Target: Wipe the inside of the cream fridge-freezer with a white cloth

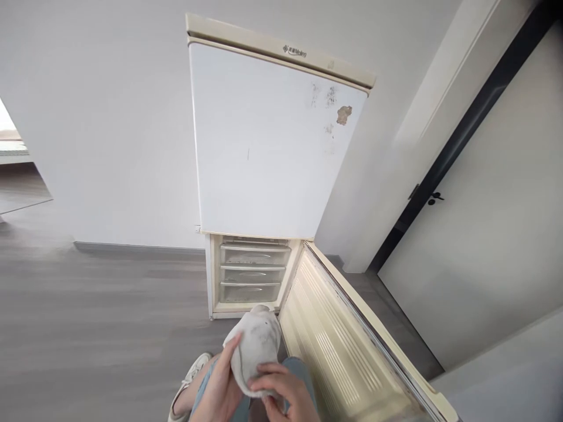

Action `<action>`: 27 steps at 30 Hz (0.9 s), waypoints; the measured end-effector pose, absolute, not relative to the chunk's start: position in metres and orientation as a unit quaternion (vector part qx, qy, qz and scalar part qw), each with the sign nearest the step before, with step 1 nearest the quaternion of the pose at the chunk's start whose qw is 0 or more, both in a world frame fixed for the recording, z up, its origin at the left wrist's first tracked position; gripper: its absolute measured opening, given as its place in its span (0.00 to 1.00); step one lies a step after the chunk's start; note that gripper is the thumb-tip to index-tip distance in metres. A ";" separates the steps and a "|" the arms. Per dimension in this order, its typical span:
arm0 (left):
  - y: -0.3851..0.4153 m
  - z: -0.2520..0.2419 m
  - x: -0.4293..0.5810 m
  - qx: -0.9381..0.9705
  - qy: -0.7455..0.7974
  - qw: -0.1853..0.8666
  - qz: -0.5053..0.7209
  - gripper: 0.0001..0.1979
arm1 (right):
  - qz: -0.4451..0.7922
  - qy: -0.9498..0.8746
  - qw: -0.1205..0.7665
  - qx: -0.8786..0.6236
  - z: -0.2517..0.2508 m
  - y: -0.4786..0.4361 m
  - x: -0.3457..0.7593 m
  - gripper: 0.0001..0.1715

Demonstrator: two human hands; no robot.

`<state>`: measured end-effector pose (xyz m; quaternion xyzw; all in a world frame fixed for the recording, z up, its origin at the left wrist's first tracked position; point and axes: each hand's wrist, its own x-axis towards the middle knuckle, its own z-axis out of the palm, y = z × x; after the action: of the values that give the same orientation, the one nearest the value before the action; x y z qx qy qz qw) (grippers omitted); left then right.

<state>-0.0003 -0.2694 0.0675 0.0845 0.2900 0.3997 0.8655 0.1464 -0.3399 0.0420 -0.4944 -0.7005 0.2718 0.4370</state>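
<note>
A pale grey-white cloth point(257, 337), folded and marked with small dark spots, is held between both hands low in the view. My left hand point(223, 381) grips its left edge, the thumb lying along the side. My right hand point(284, 390) closes on the lower right part, with fingers across the front of the cloth. Just beyond stands the refrigerator point(272, 146), its lower compartment uncovered and showing clear drawers point(253, 274) stacked inside. The lower door point(338, 346) is swung out to the right, its ribbed cream inner side facing my hands.
My knees and a white shoe point(193, 372) are below. The grey wood-look floor point(109, 316) spreads to the left. A pale room door point(488, 193) with a black handle point(435, 198) is on the right. The upper refrigerator door is closed, with peeled, dark patches.
</note>
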 end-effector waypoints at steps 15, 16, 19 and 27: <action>-0.266 0.076 -0.006 0.099 0.274 0.848 0.443 0.16 | -0.103 -0.355 0.711 -0.599 -0.009 -0.346 0.182 0.07; -0.265 0.075 -0.009 0.111 0.276 0.846 0.442 0.12 | -0.053 -0.332 0.713 -0.615 -0.007 -0.345 0.184 0.11; -0.265 0.069 -0.020 0.178 0.269 0.842 0.432 0.07 | 0.070 -0.292 0.691 -0.657 0.013 -0.343 0.194 0.20; -0.280 0.040 -0.023 0.166 0.209 0.914 0.306 0.17 | 0.277 -0.262 0.745 -0.547 0.099 -0.323 0.211 0.23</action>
<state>-0.0233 -0.2804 0.0402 0.1656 0.2087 0.3055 0.9142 0.2105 -0.3227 0.0988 -0.5474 -0.2623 0.2770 0.7449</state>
